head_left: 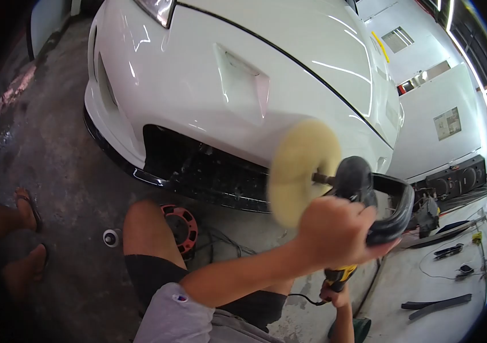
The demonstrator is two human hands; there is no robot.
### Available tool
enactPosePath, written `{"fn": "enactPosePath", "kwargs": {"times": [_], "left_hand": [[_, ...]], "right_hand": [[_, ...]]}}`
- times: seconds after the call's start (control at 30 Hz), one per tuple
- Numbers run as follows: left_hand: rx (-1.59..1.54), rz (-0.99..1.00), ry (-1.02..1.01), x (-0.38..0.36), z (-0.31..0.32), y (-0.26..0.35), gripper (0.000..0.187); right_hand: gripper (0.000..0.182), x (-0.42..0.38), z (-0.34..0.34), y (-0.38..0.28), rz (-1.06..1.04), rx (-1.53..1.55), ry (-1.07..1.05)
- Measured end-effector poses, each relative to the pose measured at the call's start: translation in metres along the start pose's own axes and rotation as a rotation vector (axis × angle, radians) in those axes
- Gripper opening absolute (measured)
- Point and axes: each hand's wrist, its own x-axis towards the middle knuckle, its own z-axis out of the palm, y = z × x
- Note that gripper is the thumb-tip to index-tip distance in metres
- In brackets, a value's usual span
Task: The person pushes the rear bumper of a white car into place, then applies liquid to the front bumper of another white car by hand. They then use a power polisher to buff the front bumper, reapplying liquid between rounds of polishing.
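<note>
A polisher with a black head (353, 180) and a round, yellowish pad (303, 173) is held up before the front bumper of a white car (192, 80). My left hand (335, 226) is closed round the polisher near its black loop handle (398, 208). Lower down, my right hand (335, 292) grips the rear of its yellow and black body (339, 275), where a cord comes out. The pad's face is turned to the bumper; whether it touches cannot be made out.
A red ring-shaped object (189, 230) and cables (226, 240) lie on the floor beside my knee. Another person's sandalled feet (29, 211) are at the left. A small bottle (112, 238) stands nearby. Black strips (438, 306) and tools lie at the right.
</note>
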Motion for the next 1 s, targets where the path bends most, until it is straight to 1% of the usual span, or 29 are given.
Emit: {"fn": "enactPosePath", "kwargs": {"times": [0.03,0.1,0.17,0.23,0.27,0.3,0.33,0.37,0.43,0.5,0.53,0.57,0.63,0.7,0.73,0.77,0.8,0.83,0.87,0.9,0.93,0.97,1.0], "left_hand": [[0.018,0.042,0.065,-0.006,-0.017,0.001,0.045],[0.062,0.033,-0.007,-0.018,-0.061,0.006,0.044],[0.135,0.017,-0.074,-0.015,-0.098,0.015,0.046],[0.175,0.037,-0.064,-0.011,-0.111,0.015,0.051],[0.157,0.057,-0.062,-0.009,-0.115,0.009,0.053],[0.140,0.077,-0.052,-0.008,-0.115,-0.001,0.056],[0.021,0.161,-0.049,-0.004,-0.112,-0.017,0.044],[-0.011,0.085,-0.091,-0.003,-0.112,-0.020,0.042],[-0.141,-0.003,-0.201,-0.002,-0.106,-0.023,0.040],[-0.128,-0.007,-0.357,-0.002,-0.105,-0.017,0.038],[-0.137,0.021,-0.402,-0.003,-0.104,-0.018,0.038],[-0.121,0.032,-0.418,-0.004,-0.105,-0.019,0.038],[-0.200,0.024,-0.416,-0.002,-0.105,-0.022,0.038],[-0.143,0.037,-0.445,0.007,-0.105,-0.016,0.038],[-0.119,0.034,-0.465,0.014,-0.100,-0.011,0.038],[-0.093,0.034,-0.477,0.020,-0.095,-0.006,0.039],[-0.019,0.086,-0.565,0.028,-0.091,-0.001,0.043],[-0.011,0.046,-0.615,0.032,-0.084,0.000,0.037],[-0.012,0.036,-0.599,0.030,-0.077,0.001,0.033],[-0.012,0.027,-0.583,0.029,-0.068,0.001,0.029],[-0.035,0.064,-0.578,0.035,-0.059,0.002,0.029],[-0.052,0.095,-0.563,0.043,-0.048,0.005,0.029],[-0.095,0.072,-0.566,0.048,-0.042,0.002,0.032]], "right_hand": [[0.019,0.000,0.012,0.008,-0.012,0.014,-0.049],[0.019,0.002,0.037,0.030,-0.139,-0.021,-0.101],[0.020,0.004,0.064,0.019,-0.327,-0.236,-0.156],[0.021,0.011,0.084,0.013,-0.259,-0.180,-0.174],[0.021,0.012,0.086,0.003,-0.184,-0.262,-0.157],[0.021,0.012,0.089,-0.008,-0.185,-0.216,-0.154],[0.021,0.012,0.090,-0.020,-0.204,-0.214,-0.096],[0.021,0.013,0.093,-0.022,-0.220,-0.210,-0.037],[0.021,0.012,0.097,0.002,-0.239,-0.164,-0.006],[0.022,0.017,0.103,0.018,-0.277,-0.131,0.023],[0.023,0.017,0.107,0.021,-0.255,-0.126,0.031],[0.024,0.018,0.110,0.025,-0.234,-0.126,0.035],[0.026,0.027,0.111,0.027,-0.265,-0.146,0.008],[0.024,0.030,0.112,0.019,-0.333,-0.084,0.042],[0.029,0.029,0.105,0.011,-0.248,-0.147,-0.078],[0.029,0.032,0.101,0.013,-0.264,-0.141,-0.093],[0.031,0.033,0.099,0.022,-0.335,-0.132,-0.069],[0.033,0.033,0.099,0.033,-0.401,-0.124,-0.047],[0.033,0.032,0.098,0.045,-0.415,-0.123,-0.071],[0.034,0.029,0.098,0.060,-0.313,-0.122,-0.034],[0.036,0.021,0.094,0.073,-0.203,-0.128,0.001],[0.037,0.011,0.085,0.080,-0.093,-0.146,0.026],[0.039,0.006,0.074,0.080,0.002,-0.171,0.032]]}}
